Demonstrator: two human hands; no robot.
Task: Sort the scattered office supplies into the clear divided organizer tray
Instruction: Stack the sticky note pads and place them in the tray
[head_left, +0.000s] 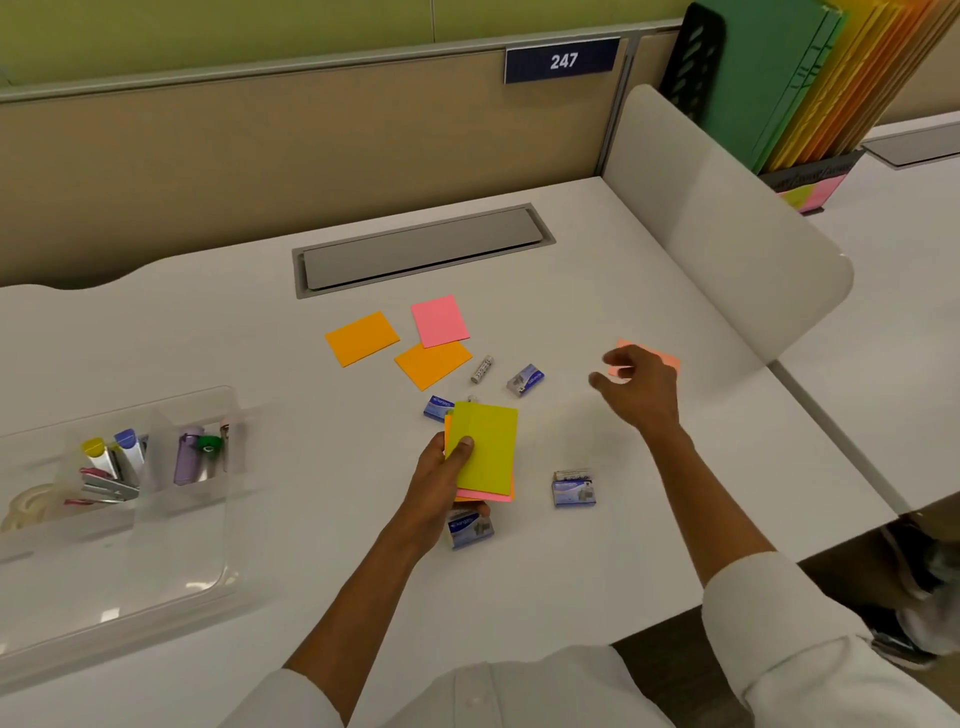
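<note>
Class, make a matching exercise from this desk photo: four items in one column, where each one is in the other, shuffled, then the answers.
1. yellow note stack
2. glue stick
3. purple marker
4. salmon note

A. in the organizer tray
B. under the right hand
C. in the left hand
D. loose on the desk

Pairs: 1-C, 2-D, 3-A, 4-B

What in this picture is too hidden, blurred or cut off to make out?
Head view only:
- Pink note: mostly behind the blurred right hand; contact unclear.
- Stack of notes in the left hand: lower sheets covered by the yellow one; count unknown.
- Staple box: partly under that hand.
- Clear tray: cut off by the left edge.
</note>
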